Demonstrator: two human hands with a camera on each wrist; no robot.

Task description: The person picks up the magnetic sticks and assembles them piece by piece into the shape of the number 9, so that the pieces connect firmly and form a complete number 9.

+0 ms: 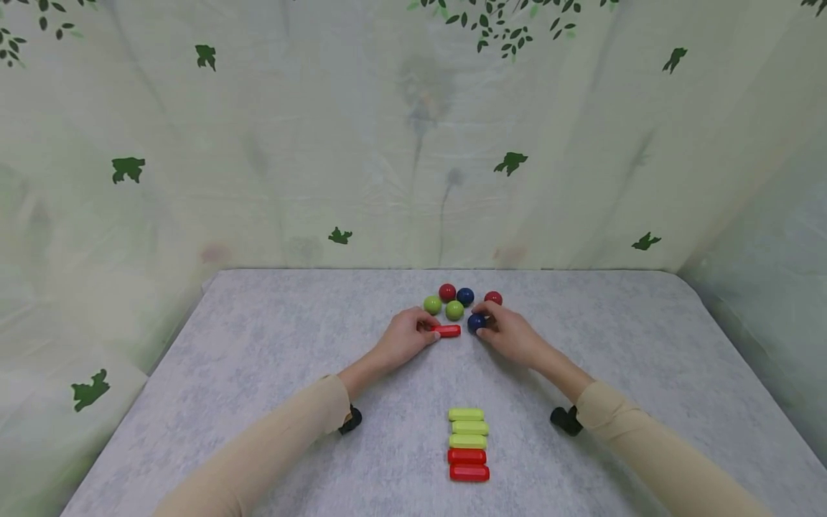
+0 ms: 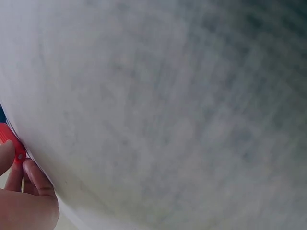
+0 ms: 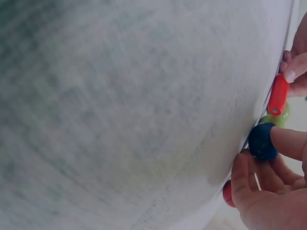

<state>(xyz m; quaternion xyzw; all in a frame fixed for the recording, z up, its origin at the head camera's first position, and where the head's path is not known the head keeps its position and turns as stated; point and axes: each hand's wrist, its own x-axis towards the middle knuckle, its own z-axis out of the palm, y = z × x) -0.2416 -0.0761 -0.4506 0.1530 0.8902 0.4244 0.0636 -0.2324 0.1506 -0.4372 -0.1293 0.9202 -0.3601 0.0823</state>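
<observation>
My left hand (image 1: 403, 333) pinches one end of a red bar (image 1: 447, 331), a short block with a small hole in its end, as the right wrist view shows. To its right, my right hand (image 1: 512, 334) holds a dark blue ball (image 1: 477, 323) between thumb and fingers. The bar and the ball are close together but apart. Just beyond the hands sit two green balls (image 1: 454, 310), a red ball (image 1: 447, 292) and another dark blue ball (image 1: 465, 296). One more red ball (image 1: 493, 298) lies right behind the right hand's fingers. The left wrist view catches only part of the bar (image 2: 10, 143).
Nearer to me, a column of bars lies side by side: three yellow-green bars (image 1: 469, 428) and two red bars (image 1: 469, 472). The grey table (image 1: 271, 345) ends at the back against a pale curtain (image 1: 362, 143) with leaf prints.
</observation>
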